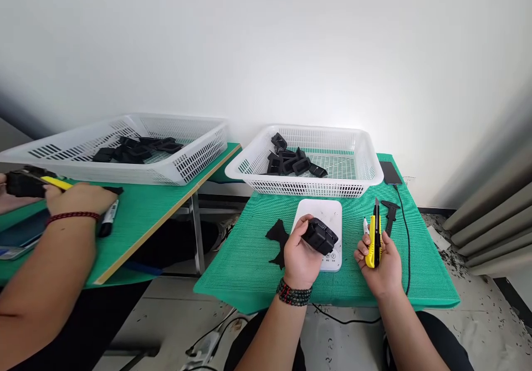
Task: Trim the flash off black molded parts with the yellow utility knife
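Note:
In my left hand [302, 257] is a black moulded part [321, 236], gripped above the lower half of a white digital scale [318, 209]. My right hand [384, 268] holds a yellow utility knife [373, 243], its blade pointing up and away from me. Just behind that hand lie a white marker [366, 226] and a black caliper [391, 216]. A flat, irregular black piece [277, 232] rests on the green cloth left of the scale.
A white basket [305, 185] with several black parts [291, 162] stands behind the scale. A dark pad [389, 173] trails a cable down the right side. On the left table [153, 216], a co-worker's hand [78, 199] holds a yellow tool near another basket [203, 149].

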Motion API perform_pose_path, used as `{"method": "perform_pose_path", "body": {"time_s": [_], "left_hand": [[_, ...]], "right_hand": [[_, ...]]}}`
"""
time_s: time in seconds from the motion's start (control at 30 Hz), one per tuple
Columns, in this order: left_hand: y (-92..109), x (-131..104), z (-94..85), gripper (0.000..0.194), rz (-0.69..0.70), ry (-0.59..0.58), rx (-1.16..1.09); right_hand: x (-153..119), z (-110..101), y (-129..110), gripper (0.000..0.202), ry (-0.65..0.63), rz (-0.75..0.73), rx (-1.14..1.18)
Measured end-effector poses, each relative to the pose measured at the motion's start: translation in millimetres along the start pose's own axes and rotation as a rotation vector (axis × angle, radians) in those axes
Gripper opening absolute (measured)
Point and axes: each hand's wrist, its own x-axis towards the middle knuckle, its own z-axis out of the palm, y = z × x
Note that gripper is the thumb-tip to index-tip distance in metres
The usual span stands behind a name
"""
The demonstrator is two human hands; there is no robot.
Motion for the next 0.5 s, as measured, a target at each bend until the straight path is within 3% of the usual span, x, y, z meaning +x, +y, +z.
{"method": "perform_pose_path", "body": {"time_s": [0.17, 0.5], "left_hand": [[-1.3, -1.2, -2.5, 0.027, 0.015, -0.096, 0.058], [-1.4, -1.9, -2.5, 0.026, 0.025, -0.14, 0.1]], "right_hand": [[-0.1, 1.0, 1.1, 0.018, 0.018, 0.007, 0.008], [-1.6, 2.4, 0.1, 0.018, 0.013, 0.012, 0.006]]}}
